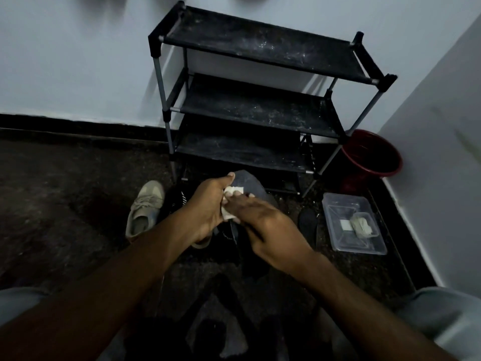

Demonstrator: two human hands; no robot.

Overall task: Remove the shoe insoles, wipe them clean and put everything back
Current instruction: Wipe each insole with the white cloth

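Pressure tip: keep your left hand [208, 207] curled round the grey insole [251, 184], held up before the shoe rack [260, 105], and drag the wipe [234, 191] lengthwise under the flat, near-straight fingers of your right hand [270, 227]. Count-wise I make it two insoles (the second insole [307, 222] lies on the floor beside the plastic tub [335, 241]), one wipe and one beige sneaker [145, 209].

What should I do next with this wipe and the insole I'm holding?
Probably slide the white wipe toward the far tip: the right hand presses it on the grey insole that the left hand grips, and the rounded end beyond it lies uncovered.
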